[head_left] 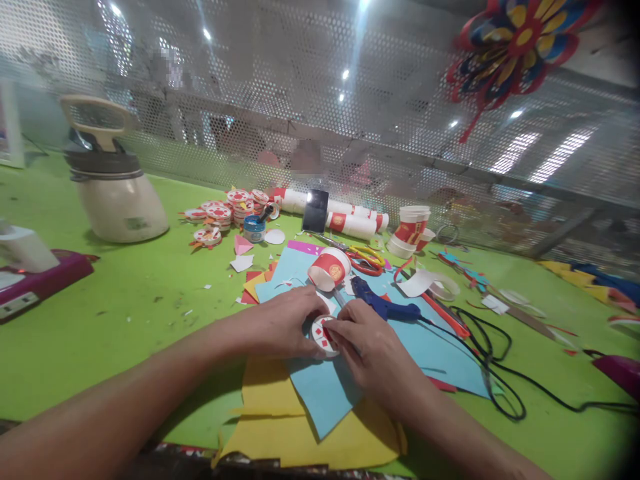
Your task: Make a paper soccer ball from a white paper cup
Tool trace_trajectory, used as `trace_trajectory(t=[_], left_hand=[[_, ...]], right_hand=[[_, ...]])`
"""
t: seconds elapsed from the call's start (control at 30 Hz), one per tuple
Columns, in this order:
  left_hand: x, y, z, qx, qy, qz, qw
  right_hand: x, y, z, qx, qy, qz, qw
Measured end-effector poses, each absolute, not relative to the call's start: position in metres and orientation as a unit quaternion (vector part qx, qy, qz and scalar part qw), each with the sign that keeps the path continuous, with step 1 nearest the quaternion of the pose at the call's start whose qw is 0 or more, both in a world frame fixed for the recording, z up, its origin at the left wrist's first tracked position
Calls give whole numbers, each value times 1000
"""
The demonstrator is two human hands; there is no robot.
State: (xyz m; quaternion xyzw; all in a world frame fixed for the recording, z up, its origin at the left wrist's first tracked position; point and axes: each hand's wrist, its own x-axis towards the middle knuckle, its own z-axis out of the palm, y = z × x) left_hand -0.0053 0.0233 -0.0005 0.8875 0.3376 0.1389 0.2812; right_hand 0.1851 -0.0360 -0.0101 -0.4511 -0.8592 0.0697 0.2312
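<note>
Between my two hands, over the blue paper (325, 393), is a small round white disc (320, 341) with red diamond-shaped pieces on its face; it resembles a paper-cup bottom. My left hand (285, 320) grips its left rim between thumb and fingers. My right hand (367, 340) has its fingers closed at the disc's right side, the tips pressed on a small red piece. Just beyond lies a cut red and white paper cup (330, 269) on its side. A blue glue gun (383, 303) rests right of it, and scissors with yellow and red handles (367, 259) lie behind.
Several finished red and white discs (219, 213) are piled at the back left, beside a blue jar (255, 229). Stacked cups (410, 230) stand at the back right. A spray bottle (117, 193) and a power strip (65, 273) are left. A black cord (500, 367) loops right.
</note>
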Motion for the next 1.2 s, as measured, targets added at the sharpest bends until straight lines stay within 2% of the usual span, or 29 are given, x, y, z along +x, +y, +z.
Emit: trace_trajectory(t=[0.23, 0.47, 1.2], left_hand=[[-6, 24, 0, 888, 337, 136, 281], [-6, 22, 2, 887, 335, 135, 287], [-6, 21, 4, 892, 331, 122, 282]], right_hand=[[183, -38, -8, -457, -858, 70, 223], [186, -36, -4, -450, -855, 67, 249], [185, -35, -6, -460, -869, 35, 180]])
